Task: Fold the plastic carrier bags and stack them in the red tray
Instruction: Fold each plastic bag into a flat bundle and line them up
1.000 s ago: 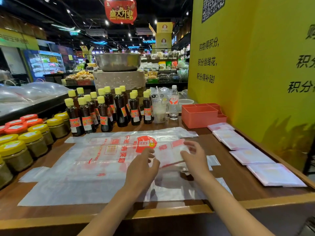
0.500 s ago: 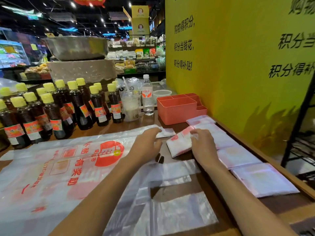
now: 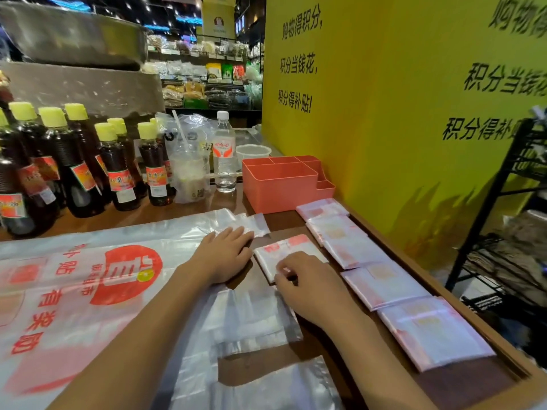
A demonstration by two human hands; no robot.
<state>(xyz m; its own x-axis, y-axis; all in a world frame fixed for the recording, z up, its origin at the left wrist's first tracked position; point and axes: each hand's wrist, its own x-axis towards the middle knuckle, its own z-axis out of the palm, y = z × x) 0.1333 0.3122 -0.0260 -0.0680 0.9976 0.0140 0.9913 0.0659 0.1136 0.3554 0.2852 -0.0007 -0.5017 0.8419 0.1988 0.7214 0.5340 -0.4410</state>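
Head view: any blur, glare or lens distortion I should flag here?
Head view: yellow wall lettering smears at the right edge; wide-angle bending tilts the bottles and black rack; soft glare on the unfolded bags; both hands and the folded bag stay fairly sharp.

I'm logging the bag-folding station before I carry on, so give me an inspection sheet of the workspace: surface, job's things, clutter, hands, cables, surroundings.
Surface: brown wooden counter with a raised edge on the right.
Job's things: red tray at the back, no bags seen inside; four folded bags in a row along the right edge; one more folded bag under the right hand; flat unfolded bags spread on the left.
Clutter: sauce bottles, water bottle, bagged drink cup, white tub.
Hands: left hand flat on the unfolded bags; right hand pinches the folded bag.
Cables: nothing seen.
Surroundings: yellow printed wall, black rack, shop shelves behind.
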